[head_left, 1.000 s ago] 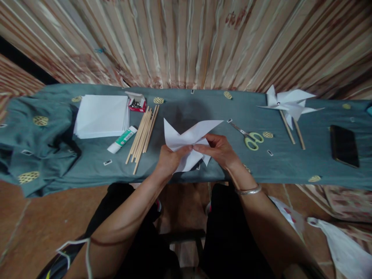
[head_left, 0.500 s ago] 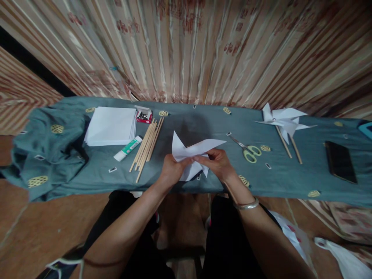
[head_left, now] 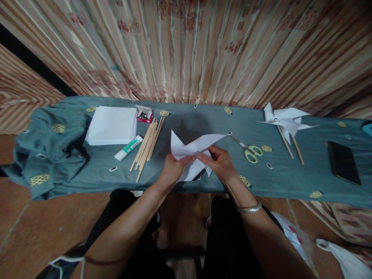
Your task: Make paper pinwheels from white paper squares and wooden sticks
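At the near edge of the cloth-covered surface [head_left: 290, 176], the left hand [head_left: 173, 170] and right hand [head_left: 222, 164] meet, fingertips of both pinched on a folded white paper piece [head_left: 188, 149] held just above the cloth. Wooden sticks [head_left: 147, 149], a glue tube [head_left: 128, 147] and a paper stack [head_left: 112, 124] lie to the left; scissors [head_left: 247, 147] and finished pinwheels [head_left: 283, 118] lie to the right.

Your left hand [head_left: 173, 169] and right hand [head_left: 221, 163] cover the centre of the paper pinwheel [head_left: 187, 147]. At 3 o'clock, the frame edge cuts off a teal object [head_left: 368, 129]. At 11 o'clock, the red box [head_left: 144, 115] contents are too small to identify.
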A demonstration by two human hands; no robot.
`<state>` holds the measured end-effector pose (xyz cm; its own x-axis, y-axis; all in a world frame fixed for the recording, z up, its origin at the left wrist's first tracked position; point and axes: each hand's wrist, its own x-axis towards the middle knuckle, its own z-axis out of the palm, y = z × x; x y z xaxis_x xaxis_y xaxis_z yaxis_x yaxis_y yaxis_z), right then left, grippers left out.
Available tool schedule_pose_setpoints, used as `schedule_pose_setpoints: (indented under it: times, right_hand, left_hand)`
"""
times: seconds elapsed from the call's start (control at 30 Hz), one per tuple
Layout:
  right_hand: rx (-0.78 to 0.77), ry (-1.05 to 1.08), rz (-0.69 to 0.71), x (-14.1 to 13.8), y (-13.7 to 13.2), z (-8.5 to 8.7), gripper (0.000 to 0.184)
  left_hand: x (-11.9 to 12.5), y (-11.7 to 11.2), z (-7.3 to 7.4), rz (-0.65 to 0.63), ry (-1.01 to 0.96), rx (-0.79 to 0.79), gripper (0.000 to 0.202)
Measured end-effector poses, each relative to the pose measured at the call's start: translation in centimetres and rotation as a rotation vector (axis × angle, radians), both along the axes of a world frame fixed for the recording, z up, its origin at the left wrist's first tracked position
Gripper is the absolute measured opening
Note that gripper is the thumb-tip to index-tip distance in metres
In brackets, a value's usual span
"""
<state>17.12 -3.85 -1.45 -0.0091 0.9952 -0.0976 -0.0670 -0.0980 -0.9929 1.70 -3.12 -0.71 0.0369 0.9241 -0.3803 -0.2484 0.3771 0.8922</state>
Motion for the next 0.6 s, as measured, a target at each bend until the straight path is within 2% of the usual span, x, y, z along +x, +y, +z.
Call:
schedule_pose_setpoints:
  times: [0.13,0.27,0.6]
  right_hand:
    - [-0.033,0.063,0.067,0.62,0.09,0.52,0.03]
    - [-0.041,0.026,0.04,0.41,-0.09,0.36,0.029]
    - [-0.07,0.004,0.031,0.56,-0.22,0.57,0.038]
  left_hand:
    - [0.24,-0.14,0.53,0.01,-0.042,-0.055,0.035]
    - [0.43,-0.35,0.76,0.01,-0.052,-0.059,0.037]
    - [0.44,-0.2,0.25,-0.02,-0.028,-0.042,0.035]
